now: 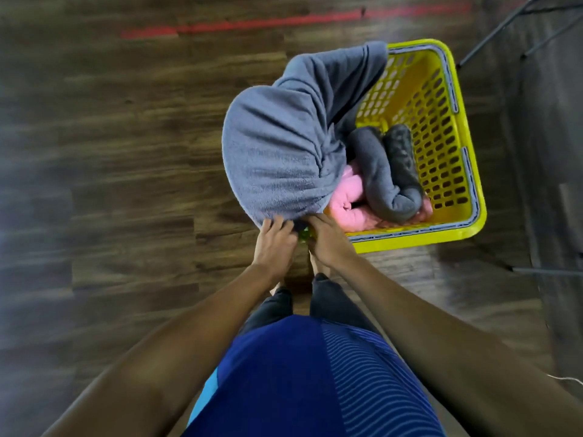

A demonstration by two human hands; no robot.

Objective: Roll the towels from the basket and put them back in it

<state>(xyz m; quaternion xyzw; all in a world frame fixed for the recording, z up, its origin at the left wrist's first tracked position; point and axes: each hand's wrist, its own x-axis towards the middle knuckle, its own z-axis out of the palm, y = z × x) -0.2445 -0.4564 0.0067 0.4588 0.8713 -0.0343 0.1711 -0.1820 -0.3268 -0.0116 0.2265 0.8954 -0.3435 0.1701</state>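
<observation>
Both arms reached down; left hand (275, 239) and right hand (328, 239), side by side, pinched the grey towel (277, 152) edge at the yellow basket (467, 184) near rim, towel draped over its left side.

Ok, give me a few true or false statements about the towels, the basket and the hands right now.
1. Both hands grip the grey towel at one edge. True: left hand, right hand.
2. The basket is red. False: it is yellow.
3. A pink towel lies in the basket. True.
4. The basket sits on a table. False: it stands on the wooden floor.
5. The dark grey towel in the basket is rolled. True.
</observation>
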